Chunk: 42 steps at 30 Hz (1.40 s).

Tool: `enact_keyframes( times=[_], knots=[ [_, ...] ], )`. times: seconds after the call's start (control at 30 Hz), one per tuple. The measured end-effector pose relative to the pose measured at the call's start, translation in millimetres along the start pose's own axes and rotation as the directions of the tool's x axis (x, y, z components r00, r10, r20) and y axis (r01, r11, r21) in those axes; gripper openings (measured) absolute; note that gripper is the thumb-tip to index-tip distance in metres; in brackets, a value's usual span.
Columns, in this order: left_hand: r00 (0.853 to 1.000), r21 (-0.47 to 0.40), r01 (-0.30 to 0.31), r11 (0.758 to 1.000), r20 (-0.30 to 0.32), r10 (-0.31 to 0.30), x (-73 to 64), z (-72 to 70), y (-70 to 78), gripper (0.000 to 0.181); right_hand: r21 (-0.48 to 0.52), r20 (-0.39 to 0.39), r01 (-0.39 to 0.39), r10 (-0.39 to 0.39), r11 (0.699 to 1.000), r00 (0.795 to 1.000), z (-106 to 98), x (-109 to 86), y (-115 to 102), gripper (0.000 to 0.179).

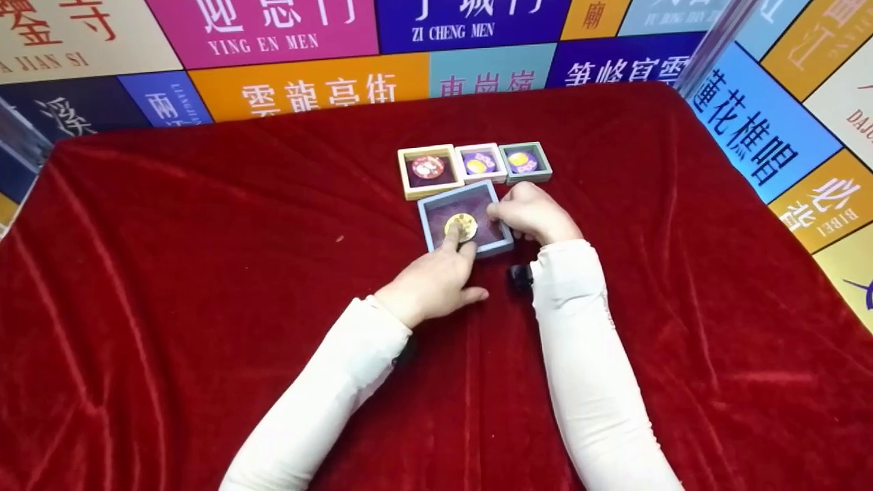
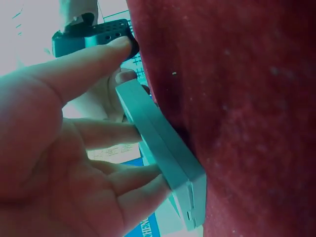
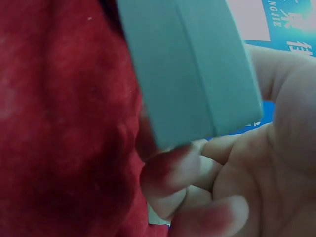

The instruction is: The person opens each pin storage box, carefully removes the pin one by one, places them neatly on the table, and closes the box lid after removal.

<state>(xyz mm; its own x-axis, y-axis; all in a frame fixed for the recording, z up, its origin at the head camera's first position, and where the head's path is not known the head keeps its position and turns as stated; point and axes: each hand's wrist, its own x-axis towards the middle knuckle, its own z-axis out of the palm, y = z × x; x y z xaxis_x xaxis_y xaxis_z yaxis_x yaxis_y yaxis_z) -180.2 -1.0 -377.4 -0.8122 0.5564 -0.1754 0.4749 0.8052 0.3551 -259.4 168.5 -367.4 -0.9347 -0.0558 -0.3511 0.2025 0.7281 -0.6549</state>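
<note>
A blue-grey square display frame point(image 1: 426, 221) lies slightly turned on the red cloth, with a round yellow badge point(image 1: 466, 219) inside it. My left hand point(image 1: 431, 285) reaches in over the near rim, fingers extended, and a fingertip touches the badge. In the left wrist view, the thumb stands apart from the frame's side wall point(image 2: 163, 133). At the frame's right side, my right hand point(image 1: 537, 214) grips the rim. Fingers curl beneath a corner of the frame point(image 3: 182, 74) in the right wrist view.
Just behind stand a cream frame with a red badge point(image 1: 428, 168), a pink frame with a purple-yellow badge point(image 1: 479, 163) and a green frame with a similar badge point(image 1: 522, 161). Red velvet point(image 1: 204, 307) covers the table. Printed panels point(image 1: 327, 95) rise behind and at the right.
</note>
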Motion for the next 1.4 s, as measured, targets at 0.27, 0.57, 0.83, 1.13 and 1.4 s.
enact_keyframes(
  times=[0.27, 0.57, 0.83, 1.13, 1.4],
  knots=[
    [0.996, -0.149, 0.065, 0.987, -0.048, -0.072, -2.0, -6.5, -4.4, 0.066, 0.208, 0.044, 0.017, -0.027, 0.978, 0.999, 2, -1.7, -12, 0.029],
    [0.998, -0.199, 0.052, 0.979, -0.025, -0.059, -3.7, -8.6, -4.0, 0.068, 0.19, 0.015, 0.03, -0.034, 0.981, 0.999, -1, -2.3, -15, 0.034],
    [0.993, -0.118, 0.02, 0.993, -0.114, -0.034, -3.7, -7.4, -5.0, 0.066, 0.308, 0.036, 0.047, -0.061, 0.95, 0.997, -3, -5.0, -19, 0.025],
    [0.977, -0.112, 0.093, 0.989, -0.183, -0.112, -4.2, -10.0, -6.2, 0.087, 0.456, 0.102, 0.06, -0.119, 0.888, 0.988, -4, -7.9, -24, 0.028],
    [0.973, -0.123, 0.105, 0.987, -0.193, -0.127, -5.0, -13.2, -5.5, 0.088, 0.522, 0.092, 0.083, -0.152, 0.849, 0.984, 1, -11.3, -32, 0.02]
  ],
)
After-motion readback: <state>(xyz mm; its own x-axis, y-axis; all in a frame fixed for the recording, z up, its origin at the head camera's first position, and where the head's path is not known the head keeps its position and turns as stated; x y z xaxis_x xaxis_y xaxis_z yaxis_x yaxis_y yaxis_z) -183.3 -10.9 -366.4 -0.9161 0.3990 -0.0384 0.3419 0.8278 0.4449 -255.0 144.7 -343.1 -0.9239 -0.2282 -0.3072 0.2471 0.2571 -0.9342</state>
